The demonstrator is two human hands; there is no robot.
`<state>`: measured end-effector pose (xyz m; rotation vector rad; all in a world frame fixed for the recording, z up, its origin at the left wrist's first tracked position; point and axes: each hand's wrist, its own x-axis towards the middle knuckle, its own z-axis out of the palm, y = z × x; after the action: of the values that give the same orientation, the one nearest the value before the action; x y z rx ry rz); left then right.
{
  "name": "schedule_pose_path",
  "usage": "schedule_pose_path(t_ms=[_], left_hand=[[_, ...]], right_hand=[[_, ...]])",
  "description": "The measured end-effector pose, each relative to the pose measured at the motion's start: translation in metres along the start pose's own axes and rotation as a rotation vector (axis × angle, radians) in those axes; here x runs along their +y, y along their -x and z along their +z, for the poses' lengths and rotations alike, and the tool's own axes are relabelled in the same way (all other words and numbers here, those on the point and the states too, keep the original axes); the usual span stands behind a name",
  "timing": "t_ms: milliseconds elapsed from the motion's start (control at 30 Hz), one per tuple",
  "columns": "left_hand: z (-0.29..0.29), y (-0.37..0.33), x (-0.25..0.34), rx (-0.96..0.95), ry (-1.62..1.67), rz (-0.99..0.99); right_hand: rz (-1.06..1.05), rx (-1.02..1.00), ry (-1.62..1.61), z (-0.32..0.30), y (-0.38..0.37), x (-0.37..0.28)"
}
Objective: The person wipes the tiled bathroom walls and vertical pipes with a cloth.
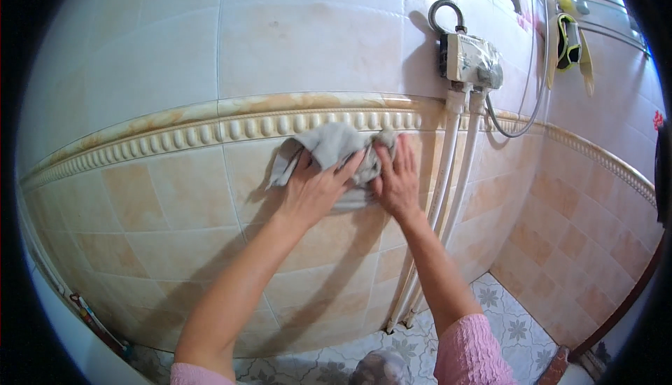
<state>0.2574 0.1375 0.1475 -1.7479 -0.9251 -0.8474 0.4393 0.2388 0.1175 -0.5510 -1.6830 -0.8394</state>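
Both my arms reach up to a tiled wall (pixel 308 252), just under its raised beaded border (pixel 255 127). A grey cloth (pixel 327 140) lies bunched against the tiles there. My left hand (pixel 315 187) grips the cloth, its fingers bent into the folds and partly hidden by them. At the cloth's right end is my right hand (pixel 400 178), with thumb and fingers closed over a crumpled part of it. Some of the cloth hangs below and between the two hands.
To the right, two white pipes (pixel 462 154) run down the wall from a boxy water mixer (pixel 472 61). A grey shower hose (pixel 535 119) loops beside it. Gloves (pixel 570 45) hang from a metal rack (pixel 602 10) in the corner. Patterned floor tiles (pixel 514 322) lie below.
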Motion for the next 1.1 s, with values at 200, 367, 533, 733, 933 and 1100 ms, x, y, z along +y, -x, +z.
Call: schedule_pose_path(t_ms=[200, 367, 533, 733, 933, 1100], left_hand=[[0.027, -0.044, 0.025, 0.092, 0.026, -0.096], [0.051, 0.002, 0.040, -0.042, 0.055, 0.114], [0.044, 0.124, 0.065, -0.331, 0.106, 0.048], [0.039, 0.216, 0.070, -0.350, 0.150, 0.048], [0.056, 0.178, 0.092, -0.312, 0.063, 0.056], [0.118, 0.139, 0.130, -0.272, 0.268, 0.113]], right_hand=[[0.295, 0.089, 0.009, -0.006, -0.004, 0.021], [0.684, 0.150, 0.000, 0.011, 0.066, -0.021], [0.856, 0.010, -0.061, 0.026, 0.159, -0.104], [0.730, -0.313, -0.117, -0.013, 0.196, -0.131], [0.910, -0.471, -0.090, -0.027, 0.196, -0.118], [1.354, -0.018, -0.200, -0.007, 0.247, -0.092]])
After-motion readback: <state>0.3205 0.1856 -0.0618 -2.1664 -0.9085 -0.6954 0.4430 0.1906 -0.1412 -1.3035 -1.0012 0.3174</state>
